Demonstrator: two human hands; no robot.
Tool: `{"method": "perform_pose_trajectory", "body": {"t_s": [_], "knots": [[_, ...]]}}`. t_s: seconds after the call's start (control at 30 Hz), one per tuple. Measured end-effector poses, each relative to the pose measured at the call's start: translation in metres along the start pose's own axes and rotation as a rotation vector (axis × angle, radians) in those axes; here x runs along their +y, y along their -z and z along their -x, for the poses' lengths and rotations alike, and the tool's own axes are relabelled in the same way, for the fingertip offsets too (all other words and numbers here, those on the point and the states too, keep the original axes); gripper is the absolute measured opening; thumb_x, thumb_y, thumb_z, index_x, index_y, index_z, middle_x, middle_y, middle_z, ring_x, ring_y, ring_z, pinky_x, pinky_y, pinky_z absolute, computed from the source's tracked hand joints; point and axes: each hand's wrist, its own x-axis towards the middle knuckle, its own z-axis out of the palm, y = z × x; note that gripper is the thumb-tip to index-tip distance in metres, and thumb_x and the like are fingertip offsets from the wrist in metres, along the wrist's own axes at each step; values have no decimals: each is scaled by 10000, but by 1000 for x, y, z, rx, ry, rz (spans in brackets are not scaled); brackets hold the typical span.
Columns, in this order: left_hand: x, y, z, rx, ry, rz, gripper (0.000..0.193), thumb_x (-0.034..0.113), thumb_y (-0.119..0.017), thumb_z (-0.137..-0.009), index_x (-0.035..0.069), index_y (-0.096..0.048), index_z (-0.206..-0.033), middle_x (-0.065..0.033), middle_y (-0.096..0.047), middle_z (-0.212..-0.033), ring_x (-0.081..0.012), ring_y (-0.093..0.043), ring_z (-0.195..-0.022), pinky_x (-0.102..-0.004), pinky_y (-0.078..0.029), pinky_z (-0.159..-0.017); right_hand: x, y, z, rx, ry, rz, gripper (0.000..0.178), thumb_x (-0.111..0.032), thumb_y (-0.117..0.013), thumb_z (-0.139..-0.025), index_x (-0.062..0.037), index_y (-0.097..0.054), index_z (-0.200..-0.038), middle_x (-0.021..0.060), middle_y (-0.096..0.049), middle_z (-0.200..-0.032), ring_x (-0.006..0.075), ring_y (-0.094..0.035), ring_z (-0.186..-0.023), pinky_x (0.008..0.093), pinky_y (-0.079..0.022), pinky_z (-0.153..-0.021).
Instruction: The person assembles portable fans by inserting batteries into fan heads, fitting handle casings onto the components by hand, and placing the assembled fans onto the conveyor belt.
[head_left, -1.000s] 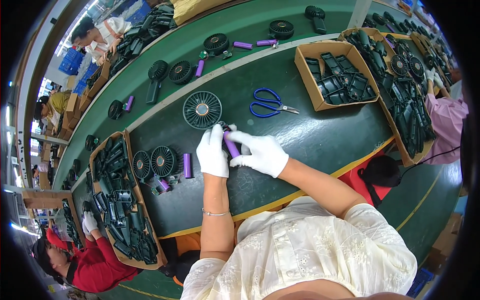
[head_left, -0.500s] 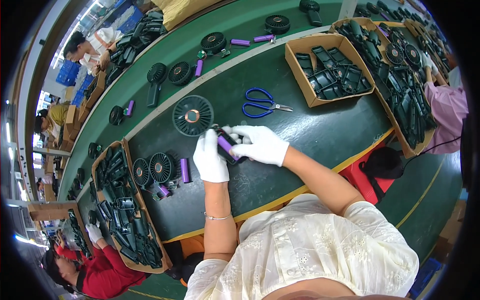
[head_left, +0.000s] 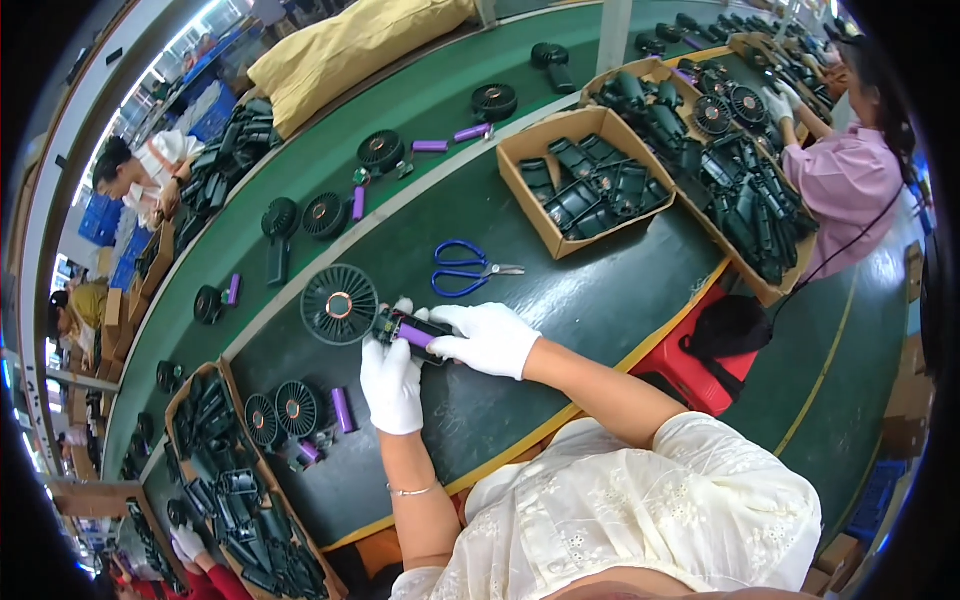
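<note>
Between my white-gloved hands is a handheld fan with a round black grille head (head_left: 340, 304) and an opened dark handle. A purple battery (head_left: 415, 335) shows in the handle. My left hand (head_left: 392, 388) closes round the handle from below, near the fan head. At the handle's far end, my right hand (head_left: 490, 340) grips with thumb and fingers against the battery. Some inner parts are hidden by the gloves. Blue-handled snips (head_left: 472, 269) lie on the dark green table just beyond my right hand. Left of my left hand lie a loose purple battery (head_left: 343, 410) and two fan heads (head_left: 297, 405).
A cardboard box of black casings (head_left: 540, 215) stands at the far right. More casings fill a box (head_left: 235, 490) on the left and another (head_left: 750, 200) at right. Beyond the table edge, a green belt (head_left: 420, 185) carries fans and batteries. A co-worker in pink (head_left: 850, 180) works at right.
The view has shifted, so the table's things appear lower and further left. In my hands, the handle and battery have turned closer to level. Both hands keep their hold on the fan.
</note>
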Motion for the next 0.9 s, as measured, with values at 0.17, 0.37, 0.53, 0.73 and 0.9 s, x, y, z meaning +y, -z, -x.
{"method": "perform_pose_trajectory", "body": {"t_s": [0.17,0.37,0.53,0.73,0.9], "knots": [[10,-2,1,107,59,-71,469,44,-477,-952,-37,-394,-1406,-181,-524,-1370,-289,-552,-1228,-458,-492,-1025,9,64,-2,372,175,255,296,-272,-588,-933,-64,-684,-1119,156,-714,-978,319,-699,-892,381,-544,-816],[6,-6,0,59,8,-53,460,20,-463,-945,-54,-389,-1393,-183,-519,-1368,-311,-538,-1255,-516,-477,-1035,87,174,-50,608,-223,647,376,-327,-644,-877,-37,-643,-1116,189,-694,-1080,346,-677,-991,430,-531,-879],[8,-6,5,77,36,-133,463,16,-446,-945,-45,-402,-1402,-165,-526,-1375,-277,-545,-1254,-476,-481,-1030,106,193,-81,418,-509,754,418,-327,-710,-849,-26,-670,-1137,204,-702,-1126,354,-685,-1045,427,-548,-905],[8,-4,8,89,-8,-94,500,-7,-431,-922,-38,-393,-1420,-147,-543,-1338,-249,-563,-1205,-401,-471,-1022,52,175,-48,871,28,552,596,-242,-722,-802,-89,-515,-1339,218,-653,-1097,381,-660,-980,424,-530,-915],[5,2,3,78,40,-184,409,44,-439,-967,-40,-434,-1368,-160,-558,-1347,-287,-575,-1231,-436,-501,-1009,-6,89,18,236,-101,-424,298,-92,-689,-824,-53,-589,-1102,91,-643,-1057,138,-670,-721,295,-544,-673]]}}
